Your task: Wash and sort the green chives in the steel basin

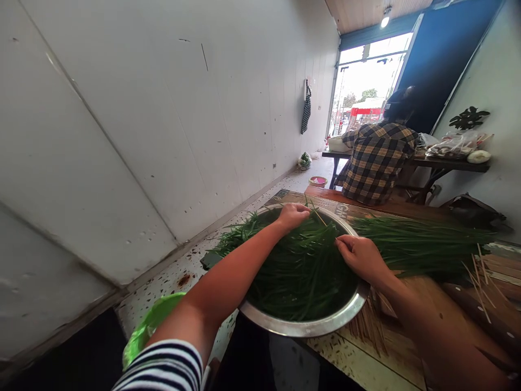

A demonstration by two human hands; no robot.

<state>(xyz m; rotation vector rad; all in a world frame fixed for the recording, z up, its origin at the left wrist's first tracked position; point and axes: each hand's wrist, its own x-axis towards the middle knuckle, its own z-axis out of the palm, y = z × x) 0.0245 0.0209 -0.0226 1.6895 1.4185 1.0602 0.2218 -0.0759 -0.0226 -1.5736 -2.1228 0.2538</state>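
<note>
A wide metal basin (325, 323) full of long green chives (301, 271) sits at the near end of a wooden table (431, 293). My left hand (292, 214) reaches over the far rim, fingers curled down into the chives. At the basin's right side, my right hand (360, 255) pinches a few chive blades. More chives (419, 239) lie in a long bundle across the table to the right.
A person in a plaid shirt (376, 160) sits with their back to me at a far table (448, 163) holding bags. Thin bamboo skewers (478, 279) lie on the right. A green plastic thing (152, 323) is low on the left, beside the white wall.
</note>
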